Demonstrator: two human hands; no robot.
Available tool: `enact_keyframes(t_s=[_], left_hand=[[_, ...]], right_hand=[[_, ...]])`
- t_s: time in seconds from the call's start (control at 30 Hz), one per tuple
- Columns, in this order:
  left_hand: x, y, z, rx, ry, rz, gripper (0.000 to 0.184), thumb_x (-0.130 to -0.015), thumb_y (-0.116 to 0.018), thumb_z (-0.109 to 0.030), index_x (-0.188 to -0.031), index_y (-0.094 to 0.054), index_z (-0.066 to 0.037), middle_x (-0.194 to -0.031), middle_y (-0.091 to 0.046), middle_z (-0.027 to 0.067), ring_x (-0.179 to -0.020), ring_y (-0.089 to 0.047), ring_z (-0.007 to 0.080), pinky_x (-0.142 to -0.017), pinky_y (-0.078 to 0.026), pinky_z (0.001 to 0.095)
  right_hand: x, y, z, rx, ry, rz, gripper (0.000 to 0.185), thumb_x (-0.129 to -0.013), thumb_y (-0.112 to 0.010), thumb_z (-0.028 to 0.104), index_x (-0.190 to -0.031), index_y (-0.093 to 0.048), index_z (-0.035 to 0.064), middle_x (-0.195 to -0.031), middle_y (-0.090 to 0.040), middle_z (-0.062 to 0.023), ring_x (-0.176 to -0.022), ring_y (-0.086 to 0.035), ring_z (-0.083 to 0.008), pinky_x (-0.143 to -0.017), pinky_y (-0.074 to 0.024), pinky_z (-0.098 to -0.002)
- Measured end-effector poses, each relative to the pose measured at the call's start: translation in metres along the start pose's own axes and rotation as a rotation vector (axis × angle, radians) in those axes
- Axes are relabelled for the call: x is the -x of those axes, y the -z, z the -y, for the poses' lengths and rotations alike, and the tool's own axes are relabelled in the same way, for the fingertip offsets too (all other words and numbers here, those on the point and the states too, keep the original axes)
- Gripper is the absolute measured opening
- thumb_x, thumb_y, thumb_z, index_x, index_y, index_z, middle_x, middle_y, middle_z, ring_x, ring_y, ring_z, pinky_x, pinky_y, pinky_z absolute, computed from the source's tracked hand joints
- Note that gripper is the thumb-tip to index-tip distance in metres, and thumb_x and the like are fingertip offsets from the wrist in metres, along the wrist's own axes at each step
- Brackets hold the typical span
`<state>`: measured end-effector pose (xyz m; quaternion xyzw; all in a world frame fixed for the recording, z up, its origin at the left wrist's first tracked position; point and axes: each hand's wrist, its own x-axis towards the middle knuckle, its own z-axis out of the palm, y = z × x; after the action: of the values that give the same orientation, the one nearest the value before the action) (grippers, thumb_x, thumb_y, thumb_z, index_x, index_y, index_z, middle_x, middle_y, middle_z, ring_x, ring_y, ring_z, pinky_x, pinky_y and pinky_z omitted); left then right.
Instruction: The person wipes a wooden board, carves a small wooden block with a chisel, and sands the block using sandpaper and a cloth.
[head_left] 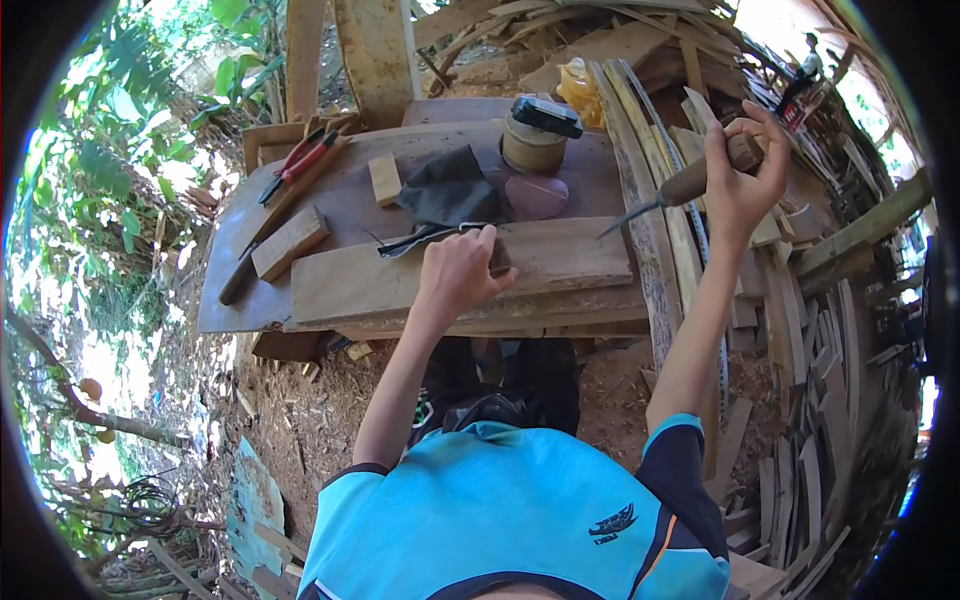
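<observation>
My right hand (745, 180) is raised over the right side of the workbench, closed around the wooden handle of a pointed tool (685, 187). Its thin metal shaft slants down to the left, the tip over a wooden board (570, 255); I cannot tell whether it is an awl or a narrow chisel. On that board lies my left hand (460, 270), fingers curled, with something small and brown beside the thumb that I cannot make out. Just beyond the left knuckles is a dark cloth (448, 188), with a pinkish rounded lump (536, 197) to its right.
Red-handled pliers (305, 160), small wood blocks (290, 243) and a long-handled tool (238, 275) lie on the bench's left. A round tin (532, 145) bears a dark phone-like object (548, 116). Long planks (640, 200) lean along the right edge, beside piled wood scraps (830, 400).
</observation>
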<state>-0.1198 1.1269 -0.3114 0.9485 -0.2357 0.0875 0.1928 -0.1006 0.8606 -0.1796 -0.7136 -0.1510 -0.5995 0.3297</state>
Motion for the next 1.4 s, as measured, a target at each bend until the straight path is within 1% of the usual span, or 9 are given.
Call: enact_keyframes(t_s=[0.23,0.37,0.53,0.63,0.8,0.9,1.03,1.17,1.4], left_hand=[[0.003,0.015,0.023,0.376,-0.125,0.065,0.044,-0.065,-0.076,-0.030,-0.096,-0.062,-0.003,-0.089,-0.065,0.0141,-0.082,-0.063,0.0296,-0.073,-0.049,0.0367],[0.006,0.013,0.022,0.320,-0.157,0.029,0.047,-0.065,-0.076,-0.032,-0.100,-0.064,-0.003,-0.093,-0.066,0.0132,-0.084,-0.063,0.0292,-0.077,-0.050,0.0359],[0.010,0.005,0.022,0.312,-0.110,-0.082,0.046,-0.064,-0.075,-0.032,-0.100,-0.066,-0.006,-0.092,-0.067,0.0126,-0.084,-0.063,0.0301,-0.074,-0.050,0.0376],[0.009,0.004,0.024,0.329,-0.103,-0.062,0.046,-0.064,-0.074,-0.033,-0.100,-0.066,-0.006,-0.092,-0.067,0.0123,-0.083,-0.064,0.0299,-0.074,-0.050,0.0376],[0.010,0.007,0.023,0.320,-0.127,-0.055,0.046,-0.066,-0.072,-0.034,-0.101,-0.065,-0.004,-0.093,-0.067,0.0138,-0.083,-0.063,0.0309,-0.073,-0.050,0.0372],[0.009,0.003,0.027,0.376,-0.184,-0.084,0.047,-0.069,-0.070,-0.035,-0.103,-0.064,-0.003,-0.094,-0.066,0.0149,-0.085,-0.063,0.0316,-0.074,-0.050,0.0372],[0.009,-0.001,0.033,0.436,-0.253,-0.120,0.048,-0.072,-0.070,-0.036,-0.106,-0.063,-0.003,-0.096,-0.066,0.0160,-0.088,-0.063,0.0322,-0.077,-0.049,0.0376],[0.010,0.002,0.034,0.460,-0.244,-0.057,0.048,-0.074,-0.069,-0.033,-0.110,-0.062,-0.002,-0.098,-0.065,0.0165,-0.089,-0.063,0.0328,-0.078,-0.048,0.0367],[0.011,0.001,0.033,0.486,-0.240,-0.087,0.046,-0.074,-0.071,-0.029,-0.112,-0.062,-0.004,-0.096,-0.066,0.0157,-0.086,-0.063,0.0319,-0.077,-0.049,0.0353]], right_hand=[[0.029,-0.012,0.016,-0.355,-0.145,-0.060,0.041,-0.081,-0.067,0.001,-0.118,-0.049,0.0045,-0.088,-0.055,-0.0025,-0.076,-0.052,-0.0081,-0.070,-0.0449,-0.0231],[0.062,-0.015,0.006,-0.575,-0.694,0.174,0.049,-0.084,-0.065,0.006,-0.124,-0.038,0.0029,-0.085,-0.056,-0.0043,-0.067,-0.053,-0.0082,-0.065,-0.0442,-0.0233],[0.069,-0.015,0.023,-0.789,-0.610,-0.087,0.029,-0.080,-0.068,0.007,-0.100,-0.047,0.0023,-0.078,-0.054,-0.0069,-0.051,-0.053,-0.0152,-0.044,-0.0447,-0.0291],[0.067,-0.018,0.040,-1.007,-0.554,-0.068,0.027,-0.079,-0.068,0.006,-0.097,-0.049,0.0015,-0.079,-0.057,-0.0079,-0.054,-0.056,-0.0171,-0.047,-0.0470,-0.0298],[0.075,-0.039,0.061,-0.762,-0.652,0.081,0.059,-0.088,-0.053,0.047,-0.123,-0.044,-0.0001,-0.083,-0.054,-0.0081,-0.067,-0.056,-0.0159,-0.056,-0.0470,-0.0281],[0.084,-0.039,0.062,-0.970,-0.674,0.169,0.055,-0.091,-0.049,0.046,-0.123,-0.044,0.0014,-0.081,-0.052,-0.0080,-0.063,-0.052,-0.0141,-0.053,-0.0446,-0.0271],[0.088,-0.033,0.082,-0.991,-0.444,0.131,0.042,-0.089,-0.059,0.030,-0.119,-0.041,0.0090,-0.077,-0.047,-0.0069,-0.056,-0.048,-0.0125,-0.047,-0.0427,-0.0265],[0.075,-0.031,0.100,-1.174,-0.377,-0.020,0.037,-0.082,-0.062,0.003,-0.113,-0.041,0.0053,-0.074,-0.054,-0.0088,-0.050,-0.052,-0.0126,-0.047,-0.0473,-0.0250],[0.073,-0.027,0.103,-1.106,-0.358,-0.041,0.030,-0.086,-0.055,0.016,-0.106,-0.047,-0.0055,-0.069,-0.056,-0.0114,-0.050,-0.054,-0.0156,-0.046,-0.0483,-0.0278]])
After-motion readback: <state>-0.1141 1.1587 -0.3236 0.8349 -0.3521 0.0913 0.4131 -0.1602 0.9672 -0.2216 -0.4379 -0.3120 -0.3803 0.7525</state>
